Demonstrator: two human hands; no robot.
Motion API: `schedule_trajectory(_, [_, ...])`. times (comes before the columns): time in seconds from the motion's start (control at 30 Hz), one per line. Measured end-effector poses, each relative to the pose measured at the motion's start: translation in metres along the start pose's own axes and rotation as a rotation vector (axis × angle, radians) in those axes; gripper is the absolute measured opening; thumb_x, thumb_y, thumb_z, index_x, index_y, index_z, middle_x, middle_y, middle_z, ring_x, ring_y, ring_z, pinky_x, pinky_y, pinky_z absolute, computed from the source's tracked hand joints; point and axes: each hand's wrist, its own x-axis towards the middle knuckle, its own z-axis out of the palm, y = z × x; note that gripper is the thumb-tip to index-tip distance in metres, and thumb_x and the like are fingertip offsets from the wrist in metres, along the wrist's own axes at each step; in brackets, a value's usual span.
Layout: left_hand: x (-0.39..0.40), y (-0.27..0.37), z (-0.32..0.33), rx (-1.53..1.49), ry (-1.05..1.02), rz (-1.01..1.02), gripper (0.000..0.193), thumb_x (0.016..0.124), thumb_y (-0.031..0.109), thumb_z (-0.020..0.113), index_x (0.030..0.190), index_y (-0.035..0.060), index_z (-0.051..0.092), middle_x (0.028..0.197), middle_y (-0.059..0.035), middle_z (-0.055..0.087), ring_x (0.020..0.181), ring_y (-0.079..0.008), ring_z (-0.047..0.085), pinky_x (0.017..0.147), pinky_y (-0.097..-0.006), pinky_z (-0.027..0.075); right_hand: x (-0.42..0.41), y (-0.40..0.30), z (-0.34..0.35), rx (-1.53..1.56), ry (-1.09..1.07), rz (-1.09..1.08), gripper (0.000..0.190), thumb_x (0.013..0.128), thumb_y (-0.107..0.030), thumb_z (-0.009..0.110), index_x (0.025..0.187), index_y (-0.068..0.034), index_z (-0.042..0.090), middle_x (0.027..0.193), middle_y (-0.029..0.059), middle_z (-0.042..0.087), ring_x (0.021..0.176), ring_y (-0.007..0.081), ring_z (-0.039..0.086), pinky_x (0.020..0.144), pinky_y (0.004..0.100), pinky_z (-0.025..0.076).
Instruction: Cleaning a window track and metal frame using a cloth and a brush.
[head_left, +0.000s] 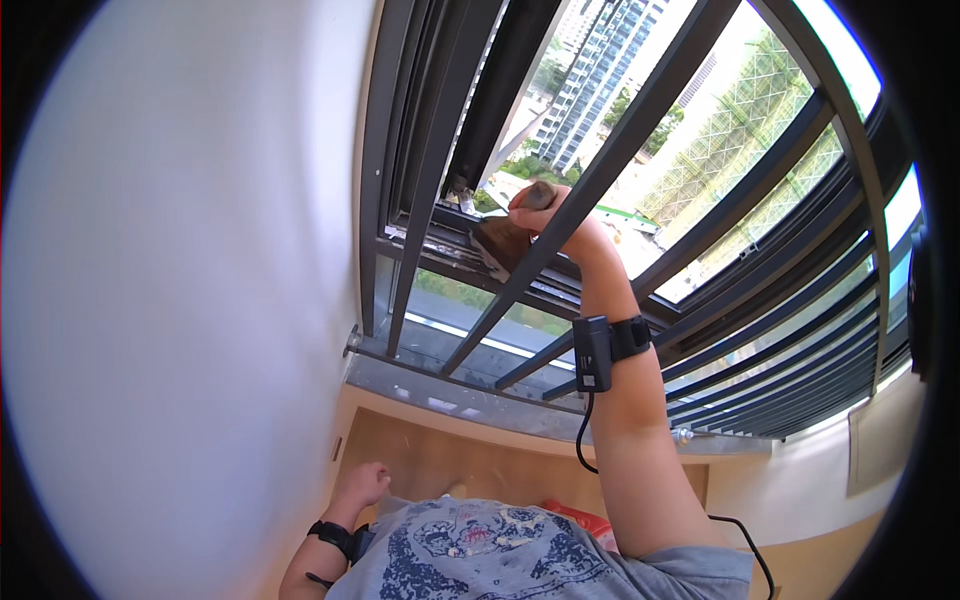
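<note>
My right hand (534, 210) reaches through dark metal bars (611, 150) and is closed on the handle of a broad-bladed scraper or putty knife (506, 241). Whitish material marks the blade's edge, which lies at the lower window frame track (465, 251). A bar in front hides part of the hand and wrist. Down at my left side, my left hand (366, 484) has its fingers curled, and nothing can be seen in it.
A white wall (187, 262) rises close on the left. Below the bars runs a grey sill (450, 405) with pale flecks, above a wooden panel or floor. A red object (581, 517) shows beside my shirt. A cable hangs from the box (593, 354) strapped to my right arm.
</note>
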Motion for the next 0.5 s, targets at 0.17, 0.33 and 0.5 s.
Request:
schedule_trajectory(0.17, [-0.004,-0.004,0.002,0.037,-0.01,0.003,0.033,0.081,0.026,0.057,0.107,0.0058,0.062,0.106,-0.0171,0.062,0.1,-0.032,0.058,0.087,-0.0397,0.046,0.012,-0.019,0.036,0.235,-0.043,0.149,0.023,0.081,-0.018,0.066,0.098,-0.004,0.062,0.087,0.0054,0.062,0.078,0.0156,0.062,0.066,0.0286,0.055])
schedule_trajectory(0.33, [-0.003,-0.009,0.008,0.028,0.073,0.045,0.034,0.079,0.026,0.059,0.105,0.0053,0.062,0.095,-0.0136,0.065,0.09,-0.0294,0.061,0.078,-0.0377,0.048,0.016,-0.019,0.013,0.219,-0.016,0.094,0.023,0.082,-0.019,0.066,0.099,-0.005,0.063,0.092,0.0055,0.062,0.083,0.0156,0.061,0.067,0.0287,0.055])
schedule_trajectory(0.5, [-0.01,-0.011,0.009,0.049,0.046,0.022,0.034,0.079,0.027,0.059,0.105,0.0052,0.062,0.096,-0.0141,0.064,0.09,-0.0297,0.061,0.079,-0.0377,0.048,0.025,-0.019,0.038,0.117,0.018,0.038,0.021,0.08,-0.018,0.066,0.096,-0.005,0.063,0.081,0.0045,0.062,0.073,0.0139,0.061,0.059,0.0263,0.053])
